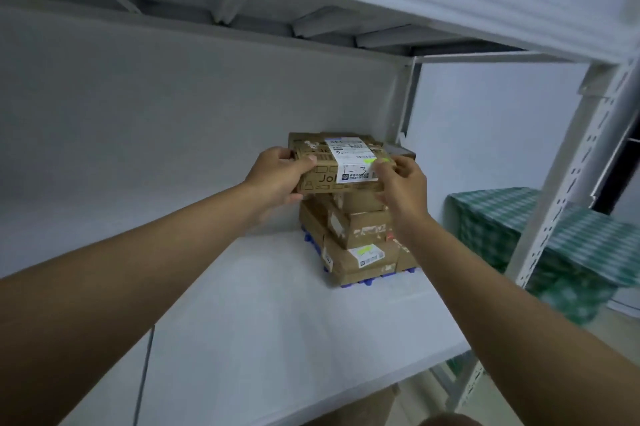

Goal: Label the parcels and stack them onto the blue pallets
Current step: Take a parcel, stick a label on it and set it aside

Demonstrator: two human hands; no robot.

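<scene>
Now your left hand and right hand each grip an end of the box, holding it level above the pile on the blue pallet on the shelf so it lands flat.

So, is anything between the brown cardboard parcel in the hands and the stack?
Nothing visible. Left hand and right hand hold the brown cardboard parcel just over the stack of cardboard parcels on the blue plastic pallet.

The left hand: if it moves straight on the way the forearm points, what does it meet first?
The left hand already grips the top parcel, so that comes first. Behind it, probably the shelf's grey back wall; depth is unclear.
</scene>
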